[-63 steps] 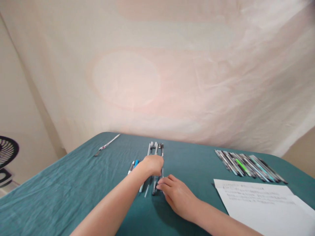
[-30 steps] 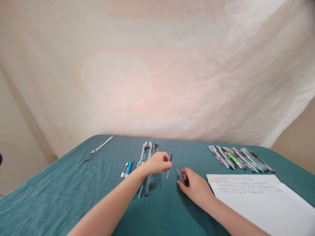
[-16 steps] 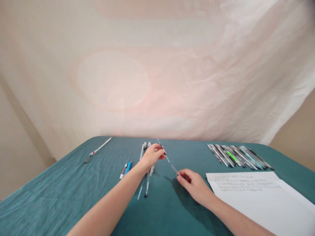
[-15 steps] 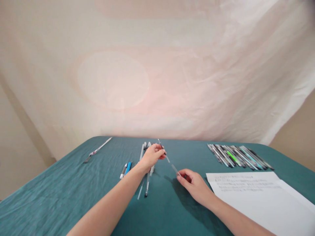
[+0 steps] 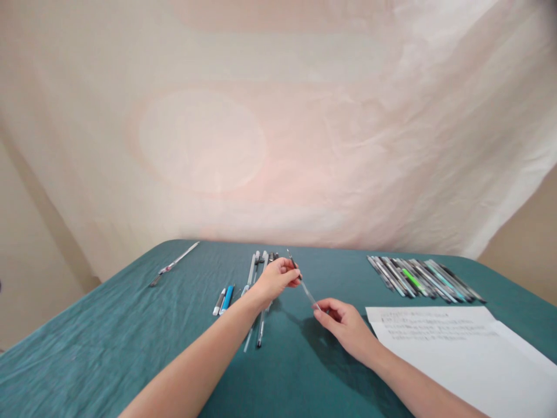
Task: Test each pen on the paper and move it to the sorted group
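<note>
Pinches a dark-tipped pen refill [image 5: 291, 259] in the closely curled left hand [image 5: 277, 279] and the near end of a clear tube [image 5: 308, 292] in the loosely curled right hand [image 5: 343, 326]; holds both in line above the desk [image 5: 282, 377], between loose pen parts [image 5: 261, 331] and a written sheet [image 5: 452, 363].

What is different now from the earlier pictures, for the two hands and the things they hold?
The left hand and right hand moved rightward from the middle pens. The left now holds a thin dark-ended piece, the right a clear piece; the gap seen between these pieces has closed. The row of pens, blue pen and written sheet stayed in place.
</note>
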The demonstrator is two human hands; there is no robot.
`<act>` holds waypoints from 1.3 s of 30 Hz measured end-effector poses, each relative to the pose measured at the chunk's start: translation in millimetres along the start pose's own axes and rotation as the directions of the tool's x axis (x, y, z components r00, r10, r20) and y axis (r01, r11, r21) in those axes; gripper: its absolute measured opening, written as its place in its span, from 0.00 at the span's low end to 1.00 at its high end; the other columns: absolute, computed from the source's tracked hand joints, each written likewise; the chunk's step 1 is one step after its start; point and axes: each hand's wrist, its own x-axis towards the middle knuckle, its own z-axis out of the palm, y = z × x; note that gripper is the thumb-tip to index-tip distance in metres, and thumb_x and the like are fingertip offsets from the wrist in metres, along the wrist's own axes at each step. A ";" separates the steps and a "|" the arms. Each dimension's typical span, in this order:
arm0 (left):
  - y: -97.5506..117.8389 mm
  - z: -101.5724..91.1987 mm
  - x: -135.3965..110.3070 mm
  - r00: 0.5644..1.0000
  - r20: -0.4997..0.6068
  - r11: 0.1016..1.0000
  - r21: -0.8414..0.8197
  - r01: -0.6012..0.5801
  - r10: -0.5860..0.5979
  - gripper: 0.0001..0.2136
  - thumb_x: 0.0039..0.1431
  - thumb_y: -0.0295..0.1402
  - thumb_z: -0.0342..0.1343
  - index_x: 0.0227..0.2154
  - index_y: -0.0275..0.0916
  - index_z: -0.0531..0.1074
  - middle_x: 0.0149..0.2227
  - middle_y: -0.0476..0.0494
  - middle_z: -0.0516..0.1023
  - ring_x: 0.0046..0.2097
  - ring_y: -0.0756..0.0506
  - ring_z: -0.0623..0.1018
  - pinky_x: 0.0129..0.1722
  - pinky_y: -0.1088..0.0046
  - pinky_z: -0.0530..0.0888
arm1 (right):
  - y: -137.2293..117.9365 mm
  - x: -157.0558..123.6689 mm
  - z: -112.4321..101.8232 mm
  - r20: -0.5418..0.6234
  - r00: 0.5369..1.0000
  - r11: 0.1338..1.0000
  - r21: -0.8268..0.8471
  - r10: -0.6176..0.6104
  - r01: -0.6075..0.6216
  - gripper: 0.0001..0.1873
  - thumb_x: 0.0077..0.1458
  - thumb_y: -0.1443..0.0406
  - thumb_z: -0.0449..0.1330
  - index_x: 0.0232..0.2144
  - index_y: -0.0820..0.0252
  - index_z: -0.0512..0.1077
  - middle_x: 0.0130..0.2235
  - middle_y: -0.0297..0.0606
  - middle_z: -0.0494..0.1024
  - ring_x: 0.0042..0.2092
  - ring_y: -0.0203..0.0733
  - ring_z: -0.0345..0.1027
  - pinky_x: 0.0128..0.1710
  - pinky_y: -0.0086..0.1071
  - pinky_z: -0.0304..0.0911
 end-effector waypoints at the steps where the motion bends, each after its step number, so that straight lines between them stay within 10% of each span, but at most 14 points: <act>1: 0.4 1.1 -1.1 1.000 0.021 1.000 0.006 0.002 -0.002 0.09 0.46 0.31 0.58 0.30 0.34 0.66 0.27 0.46 0.74 0.26 0.53 0.72 0.30 0.75 0.69 | 0.7 0.6 0.0 -0.002 1.000 1.000 0.012 0.003 -0.003 0.16 0.51 0.55 0.55 0.35 0.61 0.71 0.28 0.34 0.72 0.26 0.34 0.60 0.26 0.27 0.55; 20: 9.6 -3.3 -12.5 0.947 0.322 0.941 0.326 -0.090 -0.021 0.17 0.48 0.39 0.55 0.40 0.34 0.72 0.33 0.44 0.75 0.31 0.50 0.71 0.32 0.76 0.67 | -2.8 2.4 -1.9 0.014 0.999 0.973 0.225 0.039 -0.041 0.15 0.50 0.56 0.58 0.33 0.62 0.70 0.24 0.30 0.66 0.24 0.30 0.56 0.21 0.24 0.53; 28: 21.4 -37.3 -7.5 0.993 0.109 0.468 0.880 -0.074 -0.049 0.09 0.46 0.36 0.53 0.25 0.36 0.75 0.25 0.46 0.76 0.29 0.48 0.73 0.29 0.77 0.66 | -2.6 2.6 -3.3 0.002 0.999 0.954 0.296 0.049 -0.047 0.16 0.49 0.56 0.58 0.36 0.62 0.70 0.23 0.30 0.66 0.22 0.28 0.53 0.19 0.23 0.50; 39: 16.6 -26.5 -15.4 0.994 -0.085 0.329 0.939 0.102 -0.065 0.02 0.34 0.27 0.59 0.15 0.38 0.71 0.21 0.41 0.74 0.30 0.40 0.75 0.32 0.69 0.68 | -3.4 2.6 -1.7 0.007 0.997 0.958 0.277 0.072 -0.071 0.21 0.48 0.53 0.58 0.39 0.62 0.70 0.31 0.38 0.74 0.21 0.28 0.55 0.18 0.24 0.50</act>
